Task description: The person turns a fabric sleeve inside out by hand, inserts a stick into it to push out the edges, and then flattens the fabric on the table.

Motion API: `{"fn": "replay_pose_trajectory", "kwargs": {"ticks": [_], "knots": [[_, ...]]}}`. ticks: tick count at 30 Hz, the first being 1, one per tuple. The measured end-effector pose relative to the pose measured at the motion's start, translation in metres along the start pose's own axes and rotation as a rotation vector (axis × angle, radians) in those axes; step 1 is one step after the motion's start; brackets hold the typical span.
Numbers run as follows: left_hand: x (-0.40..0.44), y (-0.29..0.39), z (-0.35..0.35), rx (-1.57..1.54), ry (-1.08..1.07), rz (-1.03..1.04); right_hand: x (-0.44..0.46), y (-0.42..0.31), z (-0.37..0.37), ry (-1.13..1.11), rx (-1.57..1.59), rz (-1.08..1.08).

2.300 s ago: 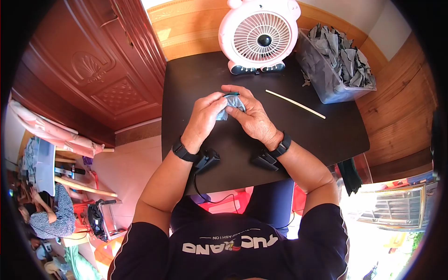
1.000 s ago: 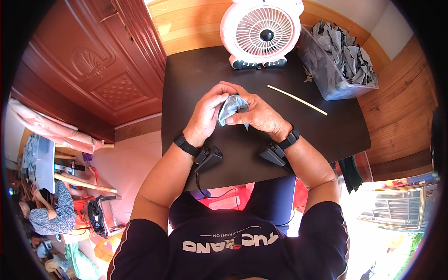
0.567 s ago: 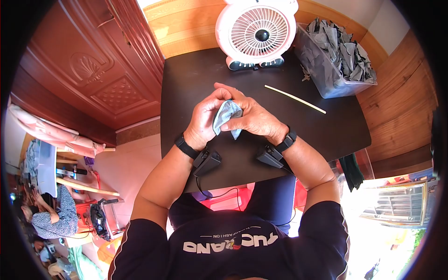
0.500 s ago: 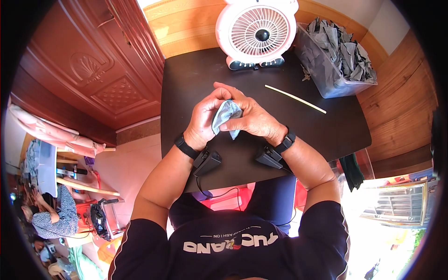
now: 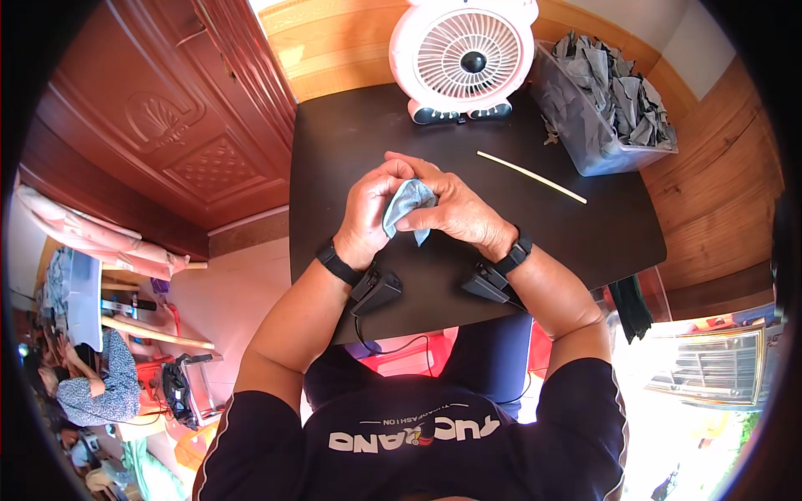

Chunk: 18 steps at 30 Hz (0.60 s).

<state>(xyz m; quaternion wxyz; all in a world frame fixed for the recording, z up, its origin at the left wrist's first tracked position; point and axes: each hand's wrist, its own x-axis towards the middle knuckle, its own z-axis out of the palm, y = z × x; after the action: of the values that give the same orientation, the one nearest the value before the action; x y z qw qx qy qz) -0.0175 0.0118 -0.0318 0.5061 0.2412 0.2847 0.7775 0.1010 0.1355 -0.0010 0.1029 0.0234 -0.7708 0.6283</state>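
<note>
A small piece of blue-grey fabric (image 5: 409, 203) is held between both hands above the dark table (image 5: 334, 142). My left hand (image 5: 369, 204) curls round its left and upper side, with the fingertips meeting those of the other hand. On the right, my right hand (image 5: 455, 209) pinches the fabric, its thumb lying across the front. The fabric is folded and a corner hangs below the thumb. Parts of the fingers behind it are hidden. Each wrist wears a black strap with a dark device attached.
A pale thin stick (image 5: 532, 177) lies to the right on the table. Behind it stands a clear plastic bin (image 5: 585, 150) heaped with grey fabric pieces. A pink-white fan (image 5: 464, 63) stands at the back. Another person (image 5: 96, 388) sits far left, near a light-coloured bin.
The view has shifted very slightly. Both hands keep their hold on the fabric, with almost no visible change in their pose.
</note>
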Motion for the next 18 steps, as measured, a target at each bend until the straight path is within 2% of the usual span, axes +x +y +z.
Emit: {"fn": "replay_pose_trajectory", "kwargs": {"ticks": [4, 7, 12, 15, 18], "knots": [[0.000, -0.001, -0.004, 0.039, -0.013, 0.013, 0.000, -0.005, 0.001, -0.018, 0.145, 0.094], [-0.001, -0.002, 0.000, 0.038, 0.016, 0.022, 0.001, 0.004, -0.001, 0.012, 0.067, 0.043], [-0.003, 0.003, 0.021, 0.010, 0.097, -0.050, 0.001, 0.012, 0.001, 0.133, -0.370, -0.147], [-0.001, 0.005, 0.017, 0.543, 0.065, 0.070, 0.001, 0.009, 0.002, 0.190, -0.451, -0.190], [-0.004, 0.015, 0.014, 0.738, 0.005, -0.012, 0.000, 0.004, 0.003, 0.210, -0.459, -0.209]]}}
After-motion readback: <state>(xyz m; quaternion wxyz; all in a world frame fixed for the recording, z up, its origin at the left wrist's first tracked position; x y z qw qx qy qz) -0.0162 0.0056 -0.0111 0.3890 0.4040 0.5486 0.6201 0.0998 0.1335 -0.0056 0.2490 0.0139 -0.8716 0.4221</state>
